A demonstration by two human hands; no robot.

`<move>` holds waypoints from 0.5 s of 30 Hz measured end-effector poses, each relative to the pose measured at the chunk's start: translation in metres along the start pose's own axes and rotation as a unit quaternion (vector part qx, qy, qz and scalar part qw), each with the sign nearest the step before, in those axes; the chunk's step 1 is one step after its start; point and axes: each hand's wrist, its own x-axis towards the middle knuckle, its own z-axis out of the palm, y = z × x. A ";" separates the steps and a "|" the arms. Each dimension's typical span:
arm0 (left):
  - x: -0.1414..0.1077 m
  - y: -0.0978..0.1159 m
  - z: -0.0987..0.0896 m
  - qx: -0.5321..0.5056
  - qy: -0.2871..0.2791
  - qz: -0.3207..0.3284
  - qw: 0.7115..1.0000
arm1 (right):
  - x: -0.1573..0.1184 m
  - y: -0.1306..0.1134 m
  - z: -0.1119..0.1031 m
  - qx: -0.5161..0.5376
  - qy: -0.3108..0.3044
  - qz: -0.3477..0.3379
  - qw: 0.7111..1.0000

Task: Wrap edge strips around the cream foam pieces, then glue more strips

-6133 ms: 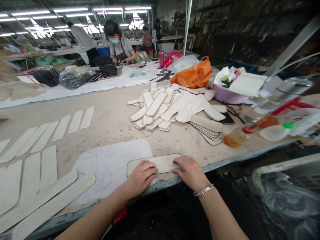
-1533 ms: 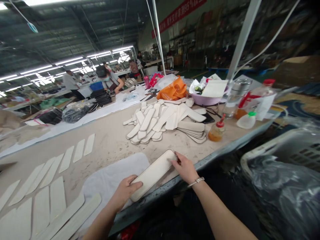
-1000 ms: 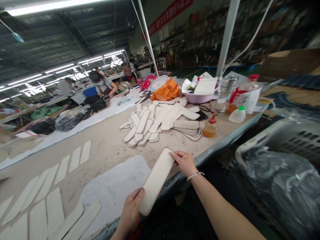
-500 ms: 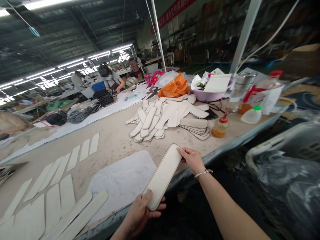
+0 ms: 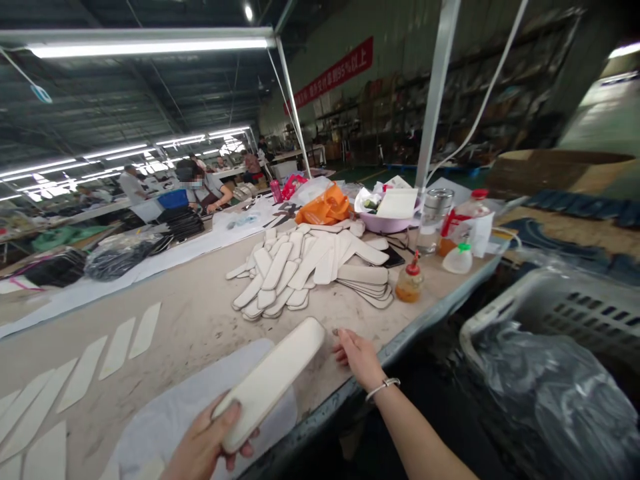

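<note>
Cream-coloured and long with rounded ends, one strip [image 5: 275, 380] lies in the left hand [image 5: 213, 433], and from my distant seat I see the thumb on top and the fingers underneath, gripping its lower end. The strip is held at a slant above the near edge of the table [image 5: 190, 313], over a white sheet [image 5: 165, 400], its far end pointing towards the heap. The right hand [image 5: 357, 357] is just beside that far end but apart from it, fingers half curled; I cannot tell whether the fingertips pinch anything small. As for progress, I can only judge by how things lie. Towards the far edge sits a large heap of strips [image 5: 300, 267], many with a dark line around the rim, and a fanned stack [image 5: 367, 277] at its right side; I take these to be handled already. Towards the left end, which runs out of my view, paler flat strips [image 5: 83, 373] lie in rows, seemingly untouched as yet, so I reckon a fair amount remains; I cannot count them all. The strip in hand looks to me midway between the two groups. Near the right-hand edge stands a small red-tipped bottle [image 5: 409, 288], with no hand on it.
</note>
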 end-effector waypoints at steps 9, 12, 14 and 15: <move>0.156 0.151 -0.014 0.051 0.060 0.205 0.976 | 0.001 0.010 0.017 -0.099 -0.052 -0.053 0.992; 0.201 0.180 0.011 0.262 0.159 0.222 0.925 | -0.003 0.006 0.021 -0.160 -0.048 -0.086 0.982; 0.221 0.185 0.039 0.331 0.185 0.243 0.893 | -0.006 0.001 0.024 -0.209 -0.051 -0.112 0.970; 0.228 0.184 0.057 0.351 0.171 0.259 0.884 | -0.008 -0.001 0.026 -0.231 -0.057 -0.122 0.964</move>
